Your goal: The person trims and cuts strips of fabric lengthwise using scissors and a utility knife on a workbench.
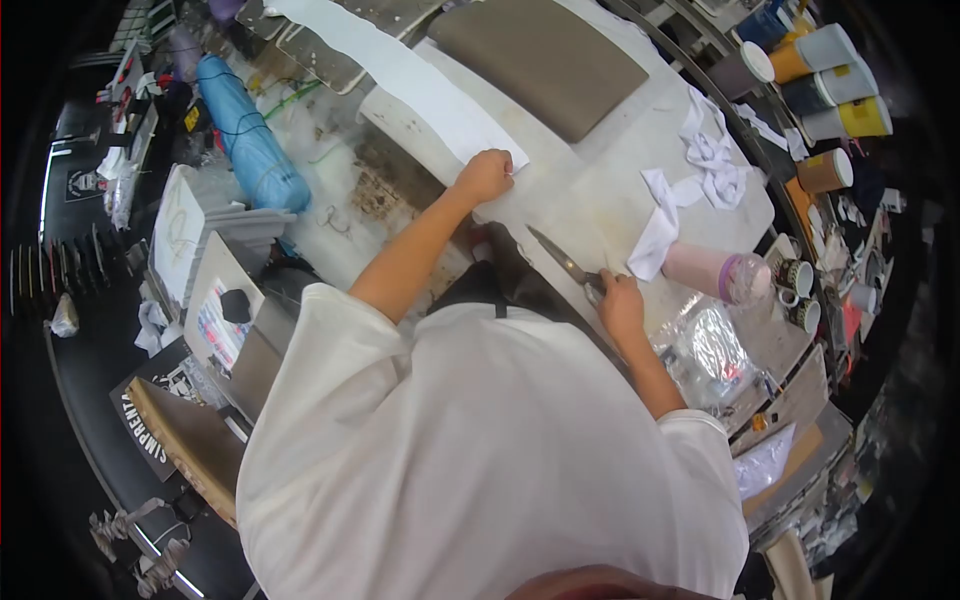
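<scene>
A long strip of white cloth (420, 92) runs from the top of the view to the table's near edge. Its near end is pinched in my left hand (487, 177), whose fingers are closed. My right hand (620, 303) is wrapped round the handles of a pair of scissors (560, 253), low over the white table (575, 205). The blades point up and to the left, toward the cloth's end but apart from it. Crumpled white cloth scraps (712, 165) lie beyond my right hand, beside a pink bottle (700, 268) on its side.
A brown-grey board (545, 60) lies at the table's far side. Clear plastic packaging (712, 345) is right of my right forearm. Cups (793, 275) and paint pots (825, 170) stand at the right. A blue wrapped roll (250, 135) leans at the left, near stacked panels (215, 300).
</scene>
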Available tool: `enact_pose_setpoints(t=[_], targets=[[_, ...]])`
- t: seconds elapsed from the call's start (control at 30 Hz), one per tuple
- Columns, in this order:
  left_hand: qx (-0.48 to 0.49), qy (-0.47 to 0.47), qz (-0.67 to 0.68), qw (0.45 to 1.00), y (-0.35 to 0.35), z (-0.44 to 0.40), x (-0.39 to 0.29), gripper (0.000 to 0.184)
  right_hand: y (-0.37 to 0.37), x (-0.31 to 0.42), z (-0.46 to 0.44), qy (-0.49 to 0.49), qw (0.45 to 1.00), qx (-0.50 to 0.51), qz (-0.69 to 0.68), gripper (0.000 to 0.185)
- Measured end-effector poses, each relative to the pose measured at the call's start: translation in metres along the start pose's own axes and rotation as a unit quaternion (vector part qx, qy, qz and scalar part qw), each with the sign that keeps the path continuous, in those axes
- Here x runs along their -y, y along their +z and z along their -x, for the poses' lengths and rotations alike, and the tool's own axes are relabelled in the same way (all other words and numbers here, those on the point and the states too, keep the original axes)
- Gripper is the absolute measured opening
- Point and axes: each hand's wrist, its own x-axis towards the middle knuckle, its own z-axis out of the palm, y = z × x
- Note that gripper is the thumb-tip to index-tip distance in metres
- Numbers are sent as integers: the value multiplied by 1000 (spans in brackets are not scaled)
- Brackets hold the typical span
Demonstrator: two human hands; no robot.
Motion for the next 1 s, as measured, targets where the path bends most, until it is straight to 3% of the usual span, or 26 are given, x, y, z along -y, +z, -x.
enact_pose_setpoints(t=[0.03, 0.1, 0.17, 0.23, 0.27, 0.3, 0.37, 0.4, 0.43, 0.47, 0.5, 0.57, 0.6, 0.63, 0.7, 0.77, 0.8, 0.83, 0.87, 0.93, 1.0], targets=[[24, -1, 13, 1000, 3, 5, -6, 16, -7, -4, 0, 5, 1000, 5, 5, 39], [37, -2, 40, 998, 11, 21, -19, 17, -22, -14, 3, 58, 990, 110, -73, 45], [52, -1, 66, 996, 15, 39, -30, 18, -32, -25, 8, 53, 985, 129, -106, 47], [-32, -121, 108, 986, 11, 56, -31, 16, -47, -26, 5, 70, 972, 188, -126, 48], [-113, -115, 95, 982, 15, 66, -25, 17, -44, -29, 6, 72, 969, 188, -142, 47], [-112, -117, 98, 982, 19, 75, -20, 17, -41, -34, 7, 73, 969, 191, -140, 47], [-195, -242, 126, 942, 24, 91, -9, 22, -35, -42, 4, 78, 942, 250, -208, 47], [-188, -285, 211, 916, 25, 93, -6, 23, -32, -44, 2, 76, 943, 251, -207, 47], [-191, -287, 212, 914, 28, 93, -3, 23, -29, -45, -1, 93, 913, 273, -287, 46], [-192, -345, 318, 862, 33, 92, -3, 22, -26, -46, -4, 111, 876, 294, -365, 46], [-190, -396, 420, 795, 32, 90, -12, 21, -25, -44, -7, 109, 876, 297, -363, 46], [-203, -431, 386, 790, 30, 72, -27, 22, -22, -35, -14, 67, 800, 304, -513, 44], [-213, -464, 350, 785, 31, 63, -32, 22, -24, -27, -19, 66, 800, 306, -512, 44], [-216, -465, 351, 783, 33, 55, -38, 22, -31, -19, -25, 40, 820, 283, -495, 43], [-245, -484, 218, 811, 33, 42, -48, 24, -44, -10, -34, 12, 840, 258, -478, 45], [-260, -465, 228, 815, 48, 39, -36, 25, -52, -8, -41, 26, 824, 305, -476, 50], [-265, -440, 309, 801, 50, 40, -34, 23, -51, -9, -42, 26, 790, 327, -518, 55], [-266, -412, 387, 781, 51, 41, -31, 23, -49, -10, -42, 28, 789, 322, -522, 55], [-261, -410, 386, 784, 54, 43, -28, 23, -46, -12, -42, 28, 779, 336, -529, 57], [-234, -393, 625, 633, 54, 52, -30, 26, -47, -9, -43, 32, 767, 350, -537, 60], [-230, -394, 643, 615, 53, 57, -32, 26, -47, -4, -51, 10, 766, 381, -519, 64]])
